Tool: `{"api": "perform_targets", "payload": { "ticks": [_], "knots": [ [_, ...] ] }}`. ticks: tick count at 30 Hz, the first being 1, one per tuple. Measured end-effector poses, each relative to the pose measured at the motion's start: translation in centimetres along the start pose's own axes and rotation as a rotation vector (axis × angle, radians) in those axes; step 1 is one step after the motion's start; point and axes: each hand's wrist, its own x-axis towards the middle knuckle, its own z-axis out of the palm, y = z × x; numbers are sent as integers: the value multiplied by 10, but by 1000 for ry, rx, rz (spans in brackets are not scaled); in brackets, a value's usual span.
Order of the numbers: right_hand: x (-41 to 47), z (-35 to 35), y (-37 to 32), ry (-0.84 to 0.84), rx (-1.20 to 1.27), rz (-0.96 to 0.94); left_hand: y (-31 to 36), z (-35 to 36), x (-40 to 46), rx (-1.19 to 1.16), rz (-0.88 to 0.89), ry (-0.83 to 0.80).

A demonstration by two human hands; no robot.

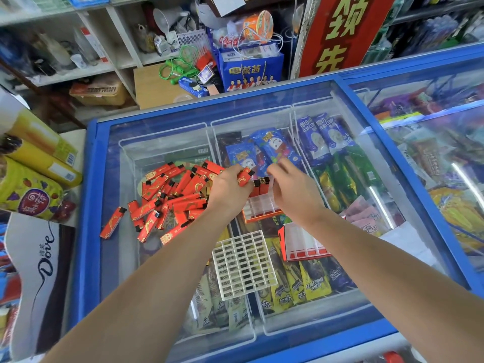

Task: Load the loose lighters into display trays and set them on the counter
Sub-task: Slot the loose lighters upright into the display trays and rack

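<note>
The left hand [228, 186] curls around red-and-gold plastic lighters [245, 176] above the orange-edged white compartment tray [262, 205] on the glass-topped bench [125, 258]. The right hand [293, 187], fingers bent, touches the tray's far edge; its grip is unclear.

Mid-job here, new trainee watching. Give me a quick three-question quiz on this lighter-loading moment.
1. True or false: the left hand holds red lighters.
2. Where does the loose lighter pile lie? A) on the freezer lid, left of the display tray B) inside the white grid insert C) on the Dove box
3. Fill in: the tray being loaded is mostly ____.

Key: 1 true; 2 A; 3 empty. The right hand is at the tray's top edge; its grip is too blurred to judge.
</note>
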Motion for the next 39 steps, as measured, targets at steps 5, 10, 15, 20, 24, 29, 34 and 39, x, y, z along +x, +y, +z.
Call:
{"api": "perform_targets", "payload": {
  "ticks": [5, 10, 15, 20, 24, 29, 34, 39],
  "knots": [
    [17, -18, -6, 111, 678, 411, 21, 0, -1, 67, 172, 50],
    [20, -32, -4, -50, 773, 419, 31, 4, -4, 69, 165, -94],
    [15, -37, 0, -68, 780, 420, 28, 6, -6, -19, 153, -123],
    [12, -41, 5, -77, 702, 382, 22, 2, -5, 64, 230, -67],
    [14, -51, 18, -137, 529, 301, 16, -5, -5, 269, 249, 10],
    [11, -44, 22, -222, 221, 124, 8, -2, -8, 430, 146, -105],
    [9, -26, 18, -245, -29, 43, 7, 0, -9, 430, 132, -79],
    [5, -14, 14, -215, -94, 47, 5, 1, -8, 414, 147, -83]
  ]
}}
